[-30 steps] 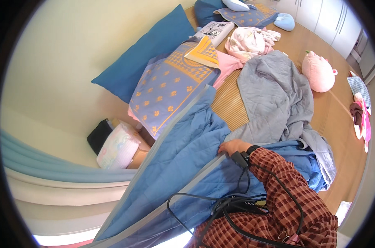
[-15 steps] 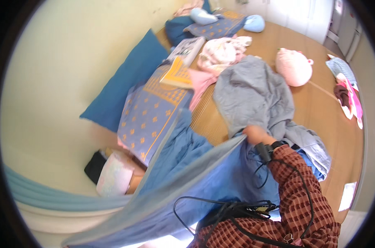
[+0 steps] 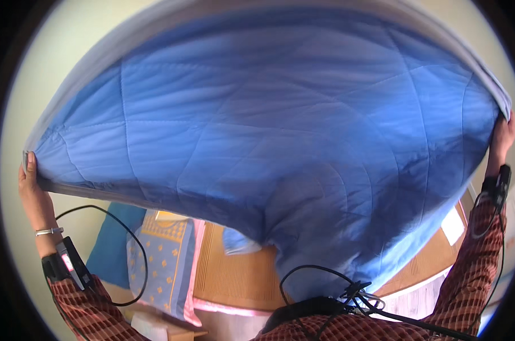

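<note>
Left hand [image 3: 31,187]: my fingers pinch one corner of the quilt [image 3: 269,131].
Right hand [image 3: 500,139]: clamped on the opposite corner.
Quilt: blue, stretched wide between my raised arms, middle sagging.
Below: patterned pillow [image 3: 158,256] and blue pillow [image 3: 114,244] beside a woven mat [image 3: 234,273].

I see no packages, labels or signs. Only a small red-lit screen [image 3: 67,262] on my left wrist band, near left.
</note>
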`<action>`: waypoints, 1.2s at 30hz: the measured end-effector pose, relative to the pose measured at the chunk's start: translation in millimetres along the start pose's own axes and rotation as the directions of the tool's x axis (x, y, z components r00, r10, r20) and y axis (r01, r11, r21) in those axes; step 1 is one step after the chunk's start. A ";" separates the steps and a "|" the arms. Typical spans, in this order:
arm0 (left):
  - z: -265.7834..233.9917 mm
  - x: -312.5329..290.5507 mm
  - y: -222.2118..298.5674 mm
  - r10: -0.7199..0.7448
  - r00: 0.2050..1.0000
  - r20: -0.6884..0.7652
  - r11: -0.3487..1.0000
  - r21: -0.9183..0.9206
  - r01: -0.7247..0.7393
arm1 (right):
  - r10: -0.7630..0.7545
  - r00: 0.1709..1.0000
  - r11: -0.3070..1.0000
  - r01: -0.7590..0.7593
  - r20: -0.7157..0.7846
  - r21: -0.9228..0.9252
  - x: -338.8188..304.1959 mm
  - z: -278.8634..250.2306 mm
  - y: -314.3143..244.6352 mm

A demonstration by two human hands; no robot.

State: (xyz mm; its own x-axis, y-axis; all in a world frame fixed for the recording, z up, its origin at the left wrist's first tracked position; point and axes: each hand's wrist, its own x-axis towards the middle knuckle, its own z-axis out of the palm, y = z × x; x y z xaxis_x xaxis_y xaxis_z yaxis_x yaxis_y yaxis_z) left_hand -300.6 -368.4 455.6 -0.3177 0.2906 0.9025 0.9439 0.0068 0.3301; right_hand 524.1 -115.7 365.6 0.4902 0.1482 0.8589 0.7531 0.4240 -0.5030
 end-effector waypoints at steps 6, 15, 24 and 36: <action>84.5 -24.6 -90.2 -0.549 0.829 0.107 0.742 -0.393 0.543 | -0.003 0.953 0.953 0.094 0.302 -0.287 -144.3 -82.9 -43.3; 28.9 -48.8 -319.1 -0.642 0.763 0.076 0.766 0.086 0.637 | 0.121 0.348 0.991 0.009 0.930 -0.133 -421.3 -40.5 -141.8; 21.7 -156.5 -296.7 -0.624 0.752 0.212 0.702 -0.269 0.659 | 0.303 0.014 0.850 -0.456 0.953 -0.264 -516.6 -5.3 -180.9; 186.5 -367.8 32.5 0.396 0.291 0.871 0.816 -0.479 0.323 | 0.083 0.003 0.851 -0.520 0.997 -0.069 -507.3 12.1 -203.3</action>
State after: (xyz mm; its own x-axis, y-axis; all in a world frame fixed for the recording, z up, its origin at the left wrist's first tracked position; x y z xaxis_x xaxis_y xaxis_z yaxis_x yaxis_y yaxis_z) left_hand -136.3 -296.6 82.8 0.3595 0.9206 0.1527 0.6251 -0.3591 0.6931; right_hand 116.9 -266.3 33.3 -0.3737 0.9258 0.0565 0.4167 0.2220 -0.8815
